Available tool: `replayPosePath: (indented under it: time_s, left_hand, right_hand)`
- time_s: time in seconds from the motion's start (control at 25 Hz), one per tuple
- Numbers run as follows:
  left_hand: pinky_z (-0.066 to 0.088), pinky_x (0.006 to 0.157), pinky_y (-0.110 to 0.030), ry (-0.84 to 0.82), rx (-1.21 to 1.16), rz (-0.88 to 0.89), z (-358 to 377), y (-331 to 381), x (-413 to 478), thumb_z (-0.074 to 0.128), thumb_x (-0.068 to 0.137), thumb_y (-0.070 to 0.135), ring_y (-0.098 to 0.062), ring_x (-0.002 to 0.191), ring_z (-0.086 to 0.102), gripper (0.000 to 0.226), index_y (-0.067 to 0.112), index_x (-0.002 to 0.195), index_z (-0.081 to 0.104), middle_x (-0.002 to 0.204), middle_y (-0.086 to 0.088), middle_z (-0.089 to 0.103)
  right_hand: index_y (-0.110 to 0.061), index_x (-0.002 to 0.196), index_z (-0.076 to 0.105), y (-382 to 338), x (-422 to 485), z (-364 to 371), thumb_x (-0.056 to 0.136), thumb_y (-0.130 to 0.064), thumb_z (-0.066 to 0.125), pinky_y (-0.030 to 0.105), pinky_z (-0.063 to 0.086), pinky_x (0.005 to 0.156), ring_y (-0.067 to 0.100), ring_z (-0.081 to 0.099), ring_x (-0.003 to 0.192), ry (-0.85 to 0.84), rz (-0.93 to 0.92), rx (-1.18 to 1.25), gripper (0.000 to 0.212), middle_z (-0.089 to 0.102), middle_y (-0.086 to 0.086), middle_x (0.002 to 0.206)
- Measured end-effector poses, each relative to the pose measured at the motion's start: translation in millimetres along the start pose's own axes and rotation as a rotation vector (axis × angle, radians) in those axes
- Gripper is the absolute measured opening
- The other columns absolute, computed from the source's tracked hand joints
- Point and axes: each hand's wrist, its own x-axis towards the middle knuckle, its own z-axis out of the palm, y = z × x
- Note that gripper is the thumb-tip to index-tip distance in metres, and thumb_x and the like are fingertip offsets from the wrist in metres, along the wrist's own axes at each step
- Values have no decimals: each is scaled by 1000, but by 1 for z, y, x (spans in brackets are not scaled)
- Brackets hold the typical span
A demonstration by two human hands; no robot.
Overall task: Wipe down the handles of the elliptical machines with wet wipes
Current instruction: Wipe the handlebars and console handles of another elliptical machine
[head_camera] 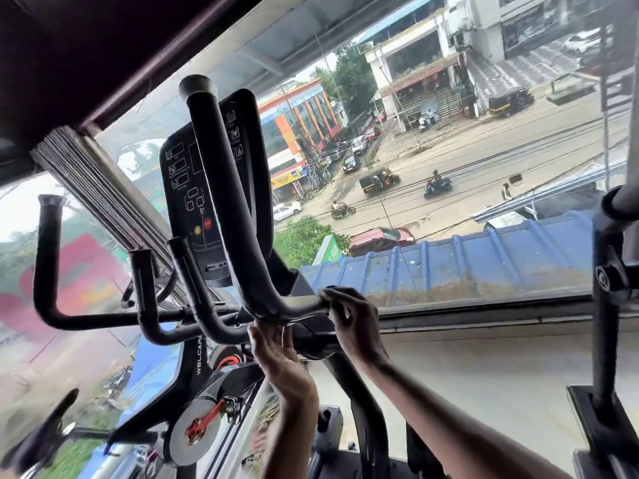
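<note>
Your right hand [358, 323] curls round the near end of the handle [238, 216], the long black bar that rises in front of the console [183, 188]. Your left hand [275, 350] reaches up from below, its fingers straight and close together, tips touching the underside of the handle's bend. You cannot tell whether a wipe lies under either hand. A second handle [48, 271] stands to the left, and a dark post [603, 340] at the right edge. Folded blinds [96, 188] hang beside the console. Beyond the window [484, 305] lies a street [466, 160] with vehicles.
</note>
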Motion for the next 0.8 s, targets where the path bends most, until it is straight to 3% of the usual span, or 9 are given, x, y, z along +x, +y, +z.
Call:
replayPosePath:
  time_s: [0.08,0.16,0.24,0.36,0.48,0.6,0.68,0.8]
  left_hand:
    - [44,92,-29,41,8,10,5,0,-2,34,93,45,-14,105,58,42,17,110,60,110,-3,64]
    - [43,94,-32,97,9,8,8,-3,-5,30,105,38,-8,99,59,34,22,103,60,98,8,69]
    - [45,92,-28,116,21,10,8,-3,-5,30,104,38,-2,96,61,33,23,102,60,89,17,73]
    - [46,88,-24,151,23,6,8,-5,-6,28,107,36,-3,96,60,34,24,102,59,97,10,70]
    - [46,88,-26,186,29,16,12,-3,-7,26,111,33,-6,97,60,35,22,102,59,103,3,63]
    - [47,90,-32,159,42,34,10,2,-8,25,111,34,-9,98,60,37,21,105,59,106,0,63]
    - [50,89,-34,134,54,61,10,7,-11,34,102,43,-8,98,64,36,21,107,61,104,4,69]
    - [48,90,-35,147,81,101,8,15,-13,42,84,48,-8,96,65,39,25,106,63,95,14,74]
  right_hand:
    - [-23,118,78,-3,-10,-4,101,-16,62,26,51,99,8,67,112,-7,-146,23,24,73,-9,119]
    - [-20,121,77,6,-6,-4,101,-13,63,22,50,100,10,68,113,-28,-95,-9,26,73,-6,121]
    - [-20,122,77,6,-2,-5,99,-11,65,21,51,99,11,70,112,-24,18,-9,27,74,-5,120]
    - [-17,117,79,-21,-12,-14,99,-4,65,11,46,95,-5,63,113,3,-75,80,26,74,-7,118]
    - [-19,120,77,-31,-26,-20,100,-4,66,11,46,97,-6,62,116,9,-154,157,27,74,-9,121]
    - [-17,122,75,-13,-6,-15,95,-3,71,1,40,94,-13,61,106,-7,-29,64,31,76,-5,115]
    - [-17,121,75,-19,-5,-16,94,-2,70,5,45,93,-8,63,103,-13,27,76,31,77,-3,113]
    - [-18,121,78,-50,-20,-26,100,-7,65,19,52,94,-2,65,111,-34,-133,188,27,73,-7,120]
